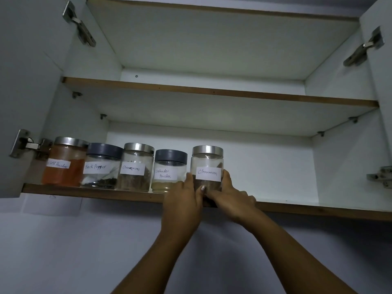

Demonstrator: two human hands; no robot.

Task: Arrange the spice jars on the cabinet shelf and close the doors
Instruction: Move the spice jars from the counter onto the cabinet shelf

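Both hands grip the rightmost cinnamon jar [207, 164]: left hand [182, 202] curls round its left side with the thumb across the front, right hand [232, 198] curls round its right side. The jar stands upright at the front of the bottom shelf [297, 209], just right of the coriander jar [168, 172].

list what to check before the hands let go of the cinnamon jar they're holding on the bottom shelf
1. Grip: left hand and right hand both wrap the held cinnamon jar low on its body: ok.
2. Jar upright, label facing out: ok.
3. Jar base fully on the bottom shelf: cannot tell, the hands hide the base.
4. Spacing from the coriander powder jar: lids apart, left fingers between the two jars: ok.
5. Doors closed: left door and right door stand open: not ok.
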